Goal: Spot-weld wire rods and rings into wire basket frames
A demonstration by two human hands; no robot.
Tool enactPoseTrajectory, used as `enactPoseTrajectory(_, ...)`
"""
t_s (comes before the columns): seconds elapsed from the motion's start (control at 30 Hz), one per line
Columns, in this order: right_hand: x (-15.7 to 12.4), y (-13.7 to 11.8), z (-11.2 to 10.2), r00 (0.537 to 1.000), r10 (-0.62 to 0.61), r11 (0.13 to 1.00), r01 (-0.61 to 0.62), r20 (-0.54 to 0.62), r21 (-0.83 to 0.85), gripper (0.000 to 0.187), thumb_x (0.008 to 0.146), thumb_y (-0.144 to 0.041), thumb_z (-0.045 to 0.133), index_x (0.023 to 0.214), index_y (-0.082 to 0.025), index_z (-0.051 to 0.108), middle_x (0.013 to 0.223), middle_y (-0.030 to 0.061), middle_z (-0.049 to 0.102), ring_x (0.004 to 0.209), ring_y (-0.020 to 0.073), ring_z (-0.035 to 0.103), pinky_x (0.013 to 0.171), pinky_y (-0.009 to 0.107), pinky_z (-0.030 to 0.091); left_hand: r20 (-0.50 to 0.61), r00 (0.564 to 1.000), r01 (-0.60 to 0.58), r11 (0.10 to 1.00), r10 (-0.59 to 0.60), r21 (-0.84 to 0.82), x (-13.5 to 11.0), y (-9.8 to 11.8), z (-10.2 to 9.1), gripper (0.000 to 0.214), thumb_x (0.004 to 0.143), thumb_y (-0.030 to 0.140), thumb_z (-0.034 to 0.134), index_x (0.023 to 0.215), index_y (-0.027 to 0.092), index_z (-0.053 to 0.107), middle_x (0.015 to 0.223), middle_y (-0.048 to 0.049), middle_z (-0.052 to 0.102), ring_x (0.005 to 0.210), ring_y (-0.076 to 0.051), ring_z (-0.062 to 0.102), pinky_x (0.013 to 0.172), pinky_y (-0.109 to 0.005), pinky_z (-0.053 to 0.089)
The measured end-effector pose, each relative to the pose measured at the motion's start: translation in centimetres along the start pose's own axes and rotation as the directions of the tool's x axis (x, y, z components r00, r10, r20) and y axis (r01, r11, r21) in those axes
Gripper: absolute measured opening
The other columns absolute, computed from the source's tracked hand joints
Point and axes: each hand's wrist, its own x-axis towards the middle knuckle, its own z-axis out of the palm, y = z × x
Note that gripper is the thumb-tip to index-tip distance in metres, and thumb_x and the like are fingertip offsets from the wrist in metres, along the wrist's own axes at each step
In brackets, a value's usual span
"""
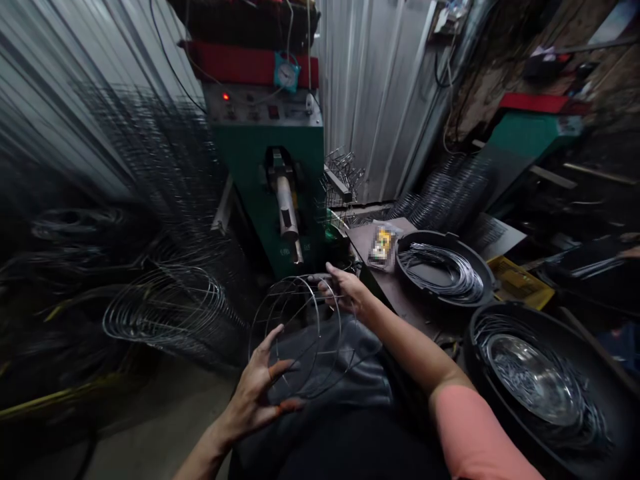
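A round wire frame [316, 347], made of thin metal rings joined by straight wires, is in front of my dark apron. My right hand [344, 288] grips its far right side, with the fingers curled round the wires. At the near left side of the frame is my left hand [265, 373], its fingers spread and bands of orange covering on some of them. Whether those fingertips touch a ring, I cannot tell. Just beyond the frame, the metal arm [287, 210] of a green machine [240, 160] points toward me.
Stacked wire rings [165, 307] stand at the left. On the right, a small table [357, 233] carries a black round tray [487, 267] of wire rings. Nearer is a larger black tray [595, 360] holding a metal bowl [537, 380] with small wire pieces. A yellow crate [525, 283] sits behind.
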Motion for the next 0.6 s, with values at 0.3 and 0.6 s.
enactPoseTrajectory(0.3, -0.1, -1.5, -13.2, 0.928, -0.266, 0.764, 0.038, -0.262, -0.645, 0.018, 0.064, -0.026, 0.070, 0.072, -0.013, 0.060, 0.058, -0.0039, 0.057, 0.051, 0.0069, 0.050, 0.052, 0.019, 0.040, -0.184, 0.841, 0.270, 0.690, -0.509, -0.672, -3.0, -2.0, 0.7, 0.037, 0.063, 0.047, 0.070, 0.088, 0.023, 0.057, 0.143, -0.0103, 0.033, 0.126, -0.034, 0.036, 0.098, -0.049, 0.035)
enactPoseTrajectory(0.6, 0.3, 1.6, -15.2, 0.976, -0.213, 0.752, 0.137, -0.041, -0.645, 0.027, 0.065, -0.032, 0.068, 0.087, -0.016, 0.066, 0.081, -0.0002, 0.067, 0.072, 0.0116, 0.059, 0.075, 0.027, 0.047, -0.187, 0.735, 0.284, 0.546, -0.652, -0.788, -2.2, -2.1, -0.1, 0.034, 0.064, 0.048, 0.067, 0.087, 0.026, 0.055, 0.138, -0.0069, 0.042, 0.123, -0.034, 0.040, 0.096, -0.051, 0.038)
